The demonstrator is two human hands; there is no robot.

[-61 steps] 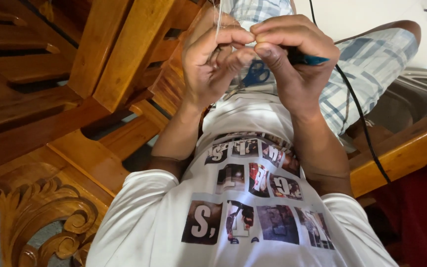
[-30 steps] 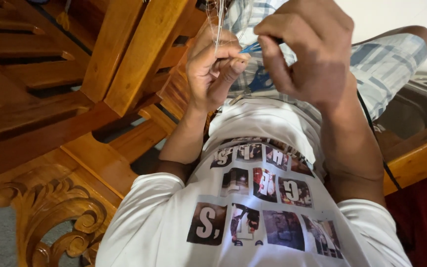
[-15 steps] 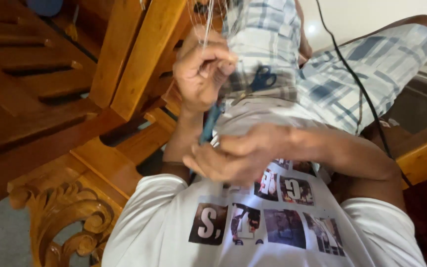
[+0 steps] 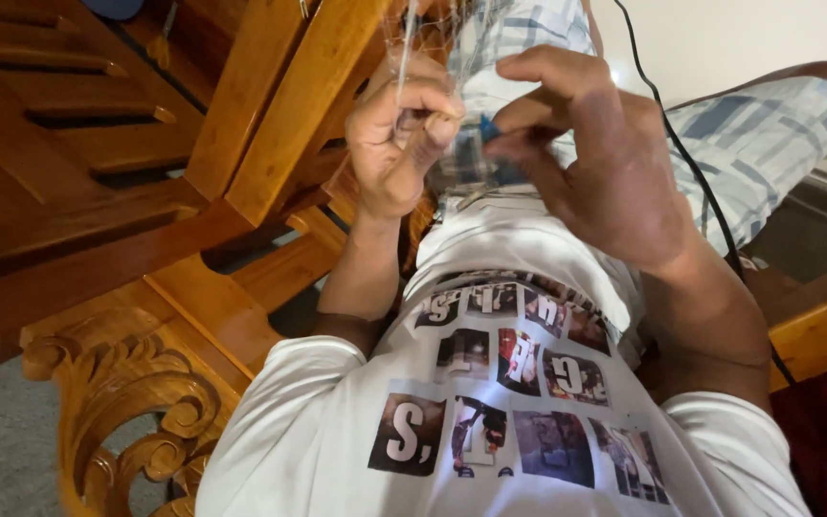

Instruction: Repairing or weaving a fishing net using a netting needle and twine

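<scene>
Left hand (image 4: 399,144) sits upper centre of frame, fingers curled tight, thumb and forefinger pinching a thin pale strand (image 4: 404,48) that runs straight up and out the top edge. So the strand's long axis is near vertical in the picture, and it looks taut above my pinch.

Fine netting (image 4: 442,29) hangs at the top centre, just right of the strand, mesh barely readable against the plaid. I can't tell exactly where the strand joins it.

Right hand (image 4: 605,163) is just right of the left, knuckles toward the camera, fingers bent inward and narrow. A small blue tool (image 4: 488,127) pokes out between fingertips, its tip aimed left at the left hand's pinch. Most of it is hidden behind my fingers, so I can't tell its full shape or length. It lies roughly horizontal, crossing the strand's line nearly at right angles.

Key relation: the tool tip is just beside the left pinch, slightly right and at about the same height. Small gap between the two hands, not touching that I can see. Right hand is nearer the tool, left owns the strand.

Surroundings: plaid shorts (image 4: 768,134) behind the hands, white printed t-shirt (image 4: 528,383) below, black cable (image 4: 681,153) running down the right side, carved wooden furniture (image 4: 145,191) filling the left of frame.
</scene>
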